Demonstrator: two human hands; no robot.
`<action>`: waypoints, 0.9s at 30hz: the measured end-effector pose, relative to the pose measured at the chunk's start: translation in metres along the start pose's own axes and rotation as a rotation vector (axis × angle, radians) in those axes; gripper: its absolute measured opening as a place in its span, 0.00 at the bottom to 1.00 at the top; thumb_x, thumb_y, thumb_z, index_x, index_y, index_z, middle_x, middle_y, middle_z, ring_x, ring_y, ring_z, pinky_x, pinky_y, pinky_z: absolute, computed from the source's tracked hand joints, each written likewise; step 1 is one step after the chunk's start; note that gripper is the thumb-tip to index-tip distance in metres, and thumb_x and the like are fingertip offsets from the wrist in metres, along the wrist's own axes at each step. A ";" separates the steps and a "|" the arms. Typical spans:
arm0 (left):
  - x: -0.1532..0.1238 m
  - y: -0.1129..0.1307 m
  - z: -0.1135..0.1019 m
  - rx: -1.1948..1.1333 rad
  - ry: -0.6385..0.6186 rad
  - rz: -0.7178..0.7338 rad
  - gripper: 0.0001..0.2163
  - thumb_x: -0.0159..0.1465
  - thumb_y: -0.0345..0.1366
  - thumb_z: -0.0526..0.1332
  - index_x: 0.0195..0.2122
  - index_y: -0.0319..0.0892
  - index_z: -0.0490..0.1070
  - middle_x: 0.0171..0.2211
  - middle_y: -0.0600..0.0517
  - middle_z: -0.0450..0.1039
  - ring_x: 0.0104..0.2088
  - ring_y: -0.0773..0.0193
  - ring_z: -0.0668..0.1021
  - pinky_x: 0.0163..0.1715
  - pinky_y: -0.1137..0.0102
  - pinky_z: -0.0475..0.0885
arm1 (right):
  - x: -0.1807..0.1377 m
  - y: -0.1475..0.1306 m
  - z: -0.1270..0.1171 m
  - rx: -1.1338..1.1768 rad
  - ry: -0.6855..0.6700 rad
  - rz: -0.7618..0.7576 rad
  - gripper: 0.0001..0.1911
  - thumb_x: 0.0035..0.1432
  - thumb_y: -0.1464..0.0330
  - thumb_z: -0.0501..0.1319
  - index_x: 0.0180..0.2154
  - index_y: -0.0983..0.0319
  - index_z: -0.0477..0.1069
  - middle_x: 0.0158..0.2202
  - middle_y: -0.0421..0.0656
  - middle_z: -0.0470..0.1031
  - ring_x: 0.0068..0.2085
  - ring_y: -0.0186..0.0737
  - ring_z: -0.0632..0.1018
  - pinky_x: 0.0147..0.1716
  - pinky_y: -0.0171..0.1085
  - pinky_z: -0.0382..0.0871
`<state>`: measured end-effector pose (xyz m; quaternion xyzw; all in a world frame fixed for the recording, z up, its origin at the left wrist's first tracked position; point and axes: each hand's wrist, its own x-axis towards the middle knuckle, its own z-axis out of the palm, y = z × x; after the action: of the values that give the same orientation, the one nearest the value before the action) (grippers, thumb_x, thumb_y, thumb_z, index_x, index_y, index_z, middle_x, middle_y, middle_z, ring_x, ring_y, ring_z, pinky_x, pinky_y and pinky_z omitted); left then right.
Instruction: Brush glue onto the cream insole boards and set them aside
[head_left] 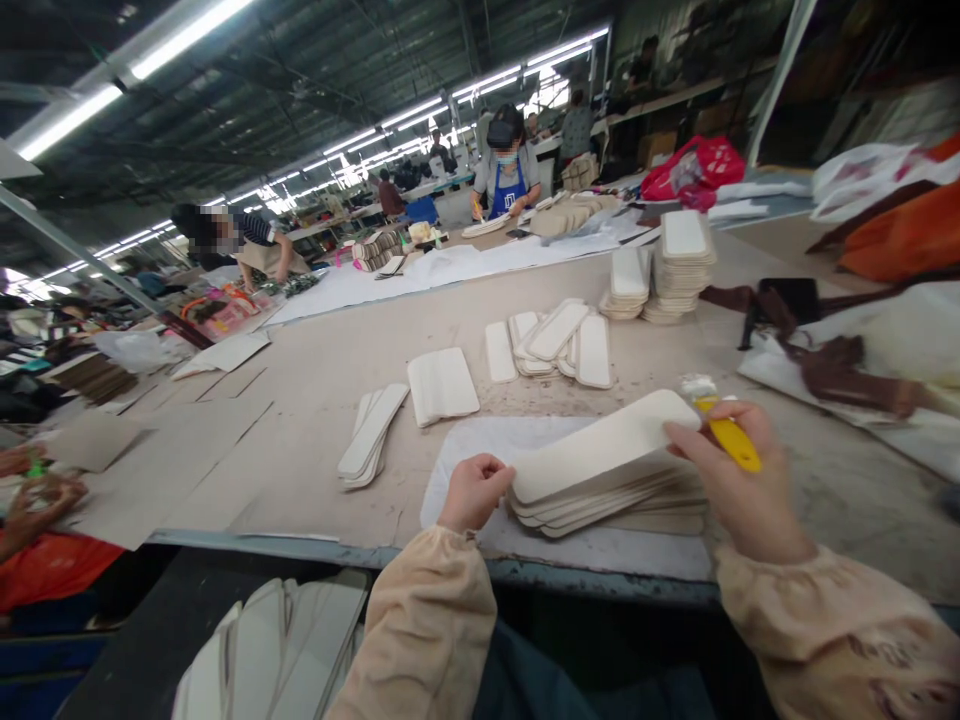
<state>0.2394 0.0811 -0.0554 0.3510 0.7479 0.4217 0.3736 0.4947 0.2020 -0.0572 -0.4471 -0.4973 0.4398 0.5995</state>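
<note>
A stack of white insole-shaped boards (600, 475) lies on a white sheet (480, 450) near the front edge of the workbench. My left hand (474, 490) is curled closed at the stack's left end, touching it. My right hand (739, 475) grips a yellow-handled brush (724, 425) with its bristles pointing up, and its fingers also pinch the right end of the top board.
More white boards lie fanned (371, 435) and in piles (559, 340) across the brown table (300, 400), with tall stacks (675, 265) further back. Dark brown material (832, 365) lies to the right. Other people work at the far end and left. White boards (277, 650) sit below the bench.
</note>
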 end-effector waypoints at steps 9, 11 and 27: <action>0.008 -0.010 0.002 0.139 -0.004 -0.025 0.06 0.54 0.34 0.61 0.22 0.42 0.67 0.15 0.58 0.65 0.17 0.70 0.68 0.18 0.75 0.59 | -0.004 0.001 -0.007 -0.365 -0.006 0.000 0.20 0.40 0.61 0.68 0.36 0.57 0.64 0.27 0.35 0.67 0.26 0.34 0.68 0.27 0.34 0.61; 0.009 -0.012 0.002 0.170 -0.001 -0.027 0.06 0.54 0.34 0.61 0.22 0.42 0.68 0.15 0.57 0.66 0.18 0.69 0.69 0.19 0.75 0.60 | -0.003 0.001 -0.007 -0.418 -0.020 0.005 0.19 0.41 0.60 0.67 0.36 0.57 0.65 0.26 0.35 0.67 0.26 0.35 0.68 0.27 0.34 0.61; 0.007 -0.012 0.002 0.222 -0.004 -0.089 0.09 0.64 0.42 0.54 0.35 0.42 0.68 0.20 0.56 0.70 0.17 0.68 0.71 0.20 0.74 0.64 | 0.001 0.007 -0.009 -0.536 -0.048 0.058 0.20 0.41 0.57 0.65 0.37 0.56 0.65 0.24 0.35 0.67 0.26 0.37 0.69 0.28 0.35 0.62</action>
<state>0.2353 0.0832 -0.0691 0.3573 0.8042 0.3186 0.3522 0.5034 0.2038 -0.0647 -0.5932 -0.5970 0.3199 0.4351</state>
